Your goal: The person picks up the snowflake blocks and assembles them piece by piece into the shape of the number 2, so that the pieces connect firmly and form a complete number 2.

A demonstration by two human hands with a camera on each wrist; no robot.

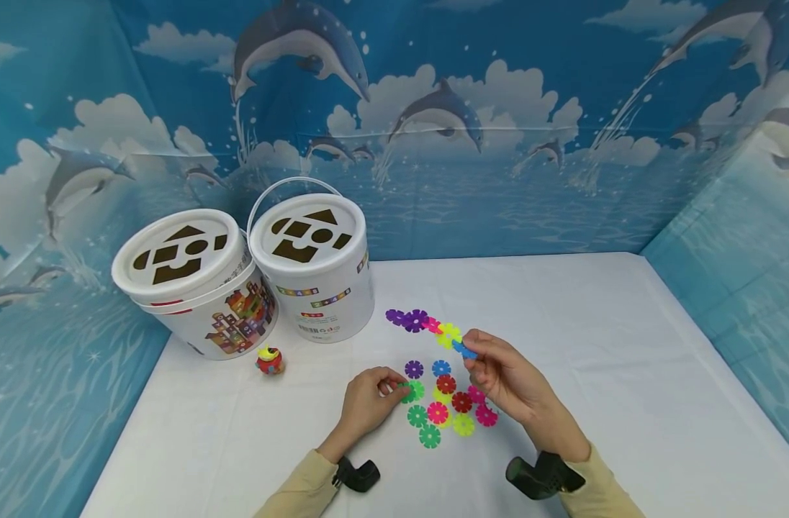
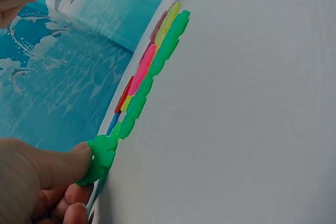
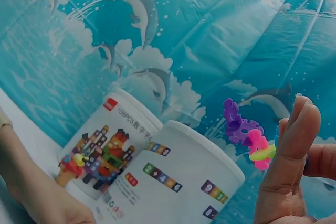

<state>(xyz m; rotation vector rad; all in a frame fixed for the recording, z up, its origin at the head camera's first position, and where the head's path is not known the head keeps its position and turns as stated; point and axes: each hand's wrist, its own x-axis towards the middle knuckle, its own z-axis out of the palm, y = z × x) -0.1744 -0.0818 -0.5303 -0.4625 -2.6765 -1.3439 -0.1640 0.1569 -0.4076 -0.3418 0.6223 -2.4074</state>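
In the head view my right hand (image 1: 507,378) pinches a blue disc (image 1: 463,350) at the end of a joined chain: a yellow disc (image 1: 449,335), a pink one (image 1: 431,325) and purple ones (image 1: 415,321). The right wrist view shows the purple part (image 3: 236,124) of this chain beyond my fingers, held up off the table. My left hand (image 1: 368,403) pinches a green disc (image 1: 413,391) between thumb and finger; the left wrist view shows that green disc (image 2: 100,160) tilted up, beside the row of discs lying on the table.
Loose notched discs in red (image 1: 461,402), pink, yellow, green, blue and purple lie between my hands. Two white lidded buckets (image 1: 332,302) stand at the back left, a small red and yellow toy (image 1: 270,361) in front of them. A dolphin-print curtain (image 1: 498,194) rises behind the table (image 1: 628,345).
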